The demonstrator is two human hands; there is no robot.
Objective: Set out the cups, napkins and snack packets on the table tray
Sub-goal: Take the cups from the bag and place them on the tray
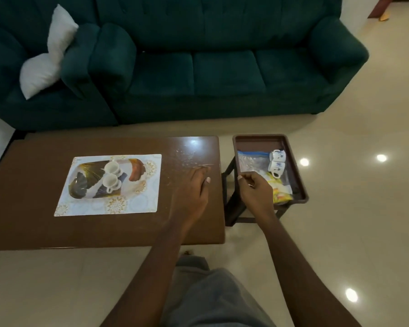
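Observation:
A patterned tray [85,182] lies on a white placemat [137,201] on the brown coffee table [33,220], with two white cups [111,175] on it. To the right, a dark brown side tray [298,185] holds a clear zip bag [250,161], two blue-patterned cups [277,161] and a yellow snack packet [279,192]. My left hand [196,185] rests flat on the table near its right edge, holding nothing. My right hand [253,187] hovers over the side tray's near left part, fingers curled; whether it pinches the zip bag's corner is unclear.
A dark green sofa [222,72] with a white pillow [50,53] stands behind the table. Crumbs or scratches mark the table top [187,156] near my left hand. Glossy cream floor [352,232] surrounds the furniture. My knee in grey cloth [210,298] is at the bottom.

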